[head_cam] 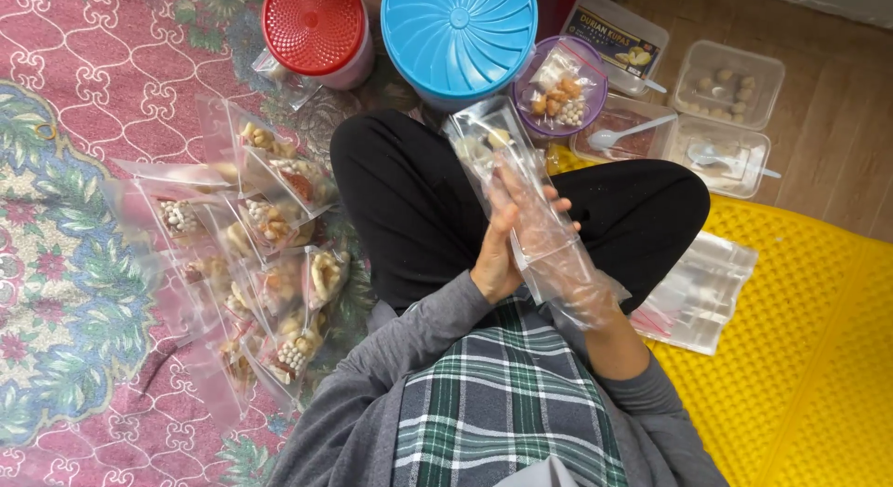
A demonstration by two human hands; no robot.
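I sit cross-legged in black trousers and look down at my lap. A clear plastic bag (pixel 493 157) with a few pale snack pieces at its far end is pressed between my two palms. My left hand (pixel 498 254) is bare and lies against the bag's left side. My right hand (pixel 549 231) wears a loose clear plastic glove and holds the bag from the right.
Several filled clear snack bags (pixel 265 254) lie piled on the patterned red carpet at my left. Ahead stand a red-lidded tub (pixel 316 26), a blue-lidded tub (pixel 458 36), a purple bowl (pixel 595 101) and clear boxes with spoons (pixel 721 152). Empty bags (pixel 698 296) lie on a yellow mat.
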